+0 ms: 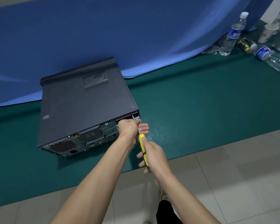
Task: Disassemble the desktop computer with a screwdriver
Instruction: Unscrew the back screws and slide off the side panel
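Nearest to me, at about five o'clock, my right hand [153, 155] is curling its fingers around the yellow handle of the screwdriver [142, 147], whose thin metal shaft is slanting up toward eleven o'clock and ending at the upper right corner of the computer's rear panel. Just above it, my left hand [130, 128] is reaching to that same corner, fingers bent and closing around the shaft near the tip; whether it is pinching the shaft itself or steadying the case edge beside it, I cannot tell. I am seeing the desktop computer [81, 107], a dark grey case, lying on its side on the green mat [200, 110], left of centre at about ten o'clock, with its vented rear panel facing me and its far end touching the blue cloth [103, 33] hanging behind. Off at two o'clock, well apart from the case, a water bottle [233, 34] is standing upright, a second bottle [271, 56] is lying on its side, and a paper cup [267, 33] is standing between them.
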